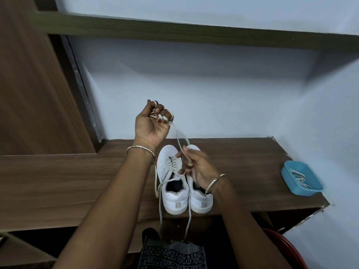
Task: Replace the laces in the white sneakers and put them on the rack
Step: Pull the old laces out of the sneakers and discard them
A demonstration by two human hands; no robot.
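Two white sneakers stand side by side on the wooden shelf [58, 171], heels towards me. The left sneaker [172, 183] still has a greyish lace [158, 189] in its eyelets, its loose ends hanging over the shelf's front edge. The right sneaker [200, 200] is partly hidden by my right hand. My left hand [153, 123] is raised above the shoes with a loose lace [181, 138] wound round its curled fingers. My right hand [196, 167] pinches the same lace lower down, over the right sneaker.
A blue plastic tray [291, 183] with white laces [300, 178] in it sits at the shelf's right end. A higher shelf [174, 33] runs above along the white wall. A wooden panel [29, 94] stands at the left. A red rim [285, 245] shows at bottom right.
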